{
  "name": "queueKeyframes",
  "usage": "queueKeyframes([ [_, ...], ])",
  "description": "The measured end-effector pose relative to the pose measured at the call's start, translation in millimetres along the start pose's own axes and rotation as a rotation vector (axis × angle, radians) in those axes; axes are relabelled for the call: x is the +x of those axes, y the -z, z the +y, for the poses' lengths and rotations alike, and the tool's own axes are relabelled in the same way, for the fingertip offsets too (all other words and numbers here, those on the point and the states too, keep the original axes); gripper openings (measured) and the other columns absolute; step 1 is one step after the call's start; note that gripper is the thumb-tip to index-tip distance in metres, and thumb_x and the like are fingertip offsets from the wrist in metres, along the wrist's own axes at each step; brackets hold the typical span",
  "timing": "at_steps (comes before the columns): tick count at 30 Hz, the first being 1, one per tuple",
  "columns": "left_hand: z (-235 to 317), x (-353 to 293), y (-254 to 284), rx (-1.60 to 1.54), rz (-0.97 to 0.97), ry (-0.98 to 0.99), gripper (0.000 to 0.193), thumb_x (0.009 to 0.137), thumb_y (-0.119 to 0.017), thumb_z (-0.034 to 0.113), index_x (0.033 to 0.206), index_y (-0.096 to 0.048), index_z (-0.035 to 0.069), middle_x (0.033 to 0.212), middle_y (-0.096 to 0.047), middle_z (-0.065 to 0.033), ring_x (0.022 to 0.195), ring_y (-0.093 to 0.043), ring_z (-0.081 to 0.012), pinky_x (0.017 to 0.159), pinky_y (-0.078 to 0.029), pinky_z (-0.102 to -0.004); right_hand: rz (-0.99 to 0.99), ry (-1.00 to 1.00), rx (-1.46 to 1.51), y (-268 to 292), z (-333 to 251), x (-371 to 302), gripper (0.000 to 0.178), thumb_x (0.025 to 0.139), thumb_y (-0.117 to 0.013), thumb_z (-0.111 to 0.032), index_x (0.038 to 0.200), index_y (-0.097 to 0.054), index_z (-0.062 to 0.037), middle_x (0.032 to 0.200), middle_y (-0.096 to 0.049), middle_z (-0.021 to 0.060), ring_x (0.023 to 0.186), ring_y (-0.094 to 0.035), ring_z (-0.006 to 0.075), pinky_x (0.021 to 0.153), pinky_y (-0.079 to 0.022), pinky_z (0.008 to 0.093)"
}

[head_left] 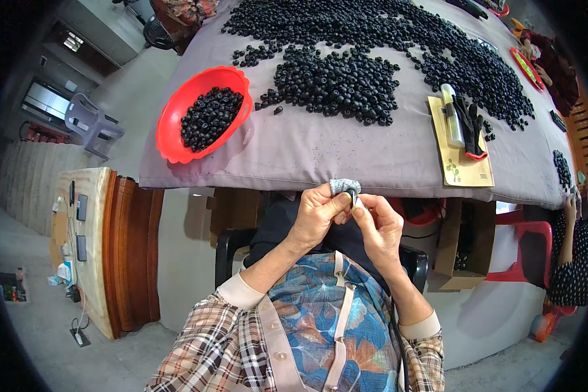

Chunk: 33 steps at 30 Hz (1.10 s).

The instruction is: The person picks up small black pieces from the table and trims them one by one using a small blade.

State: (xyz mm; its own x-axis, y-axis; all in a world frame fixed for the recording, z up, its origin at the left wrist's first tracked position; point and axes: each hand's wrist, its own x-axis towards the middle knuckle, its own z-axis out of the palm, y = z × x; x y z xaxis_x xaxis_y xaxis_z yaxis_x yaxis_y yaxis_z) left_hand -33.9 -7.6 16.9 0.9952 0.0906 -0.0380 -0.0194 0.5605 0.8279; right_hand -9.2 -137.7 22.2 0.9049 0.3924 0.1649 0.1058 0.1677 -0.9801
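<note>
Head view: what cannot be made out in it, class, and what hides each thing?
All in the head view:
Dark piece: full shape, covered by left hand and right hand.
Bowl: floor, partly under black pieces.
Right box: top, hidden by tablecloth.
Dotted garment: cut off by dark rim.

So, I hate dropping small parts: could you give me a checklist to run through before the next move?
1. Small black piece steadied: ok, between the left hand and right hand.
2. Gray cloth at the left fingertips, worn or merely held: cannot tell.
3. Red scalloped bowl upright on the table: ok, with black beads inside.
4. Black beads all contained: not ok, many lie loose on the tablecloth.
5. Yellow booklet uncovered: not ok, a black glove lies partly over it.
</note>
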Motion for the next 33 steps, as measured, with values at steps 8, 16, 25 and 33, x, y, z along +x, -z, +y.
queueKeyframes([
  [8,-4.1,1.2,2.6,-0.075,-0.007,0.044,0.018,0.087,-0.055,0.014,0.096,-0.060,0.000,0.069,-0.056,-0.0012,0.055,-0.045,-0.0076,0.052,-0.037,-0.0201,0.021,-0.119,0.207,0.5,-9.0,2.9,0.012,0.088,-0.052,-0.006,0.095,-0.054,0.0040,0.074,-0.060,0.0036,0.069,-0.057,0.0090,0.064,-0.047,0.0219],
  [16,0.3,3.7,2.6,-0.345,-0.024,0.162,0.018,0.087,-0.055,0.017,0.095,-0.060,0.001,0.071,-0.057,-0.0043,0.054,-0.047,-0.0100,0.054,-0.038,-0.0220,0.040,-0.180,0.344,5.5,-3.5,0.9,0.011,0.085,-0.057,-0.007,0.094,-0.054,-0.0006,0.072,-0.056,-0.0028,0.066,-0.051,0.0034,0.055,-0.040,0.0173],
  [25,-9.4,3.8,2.9,-0.334,-0.081,0.235,0.016,0.088,-0.054,0.018,0.089,-0.059,0.003,0.066,-0.054,-0.0017,0.050,-0.043,-0.0079,0.052,-0.037,-0.0221,0.071,0.232,-0.311,8.8,-3.6,6.2,0.029,0.077,-0.061,0.005,0.105,-0.059,0.0001,0.069,-0.055,0.0000,0.060,-0.047,0.0031,0.052,-0.038,0.0177],
  [33,-9.6,3.0,-1.6,-0.359,-0.046,0.323,0.024,0.087,-0.055,0.023,0.075,-0.058,0.003,0.061,-0.054,-0.0027,0.047,-0.044,-0.0079,0.049,-0.038,-0.0217,0.095,0.468,-0.513,14.5,4.5,7.6,0.028,0.066,-0.062,0.008,0.093,-0.061,0.0001,0.063,-0.053,0.0082,0.052,-0.053,0.0159,0.047,-0.041,0.0246],
])
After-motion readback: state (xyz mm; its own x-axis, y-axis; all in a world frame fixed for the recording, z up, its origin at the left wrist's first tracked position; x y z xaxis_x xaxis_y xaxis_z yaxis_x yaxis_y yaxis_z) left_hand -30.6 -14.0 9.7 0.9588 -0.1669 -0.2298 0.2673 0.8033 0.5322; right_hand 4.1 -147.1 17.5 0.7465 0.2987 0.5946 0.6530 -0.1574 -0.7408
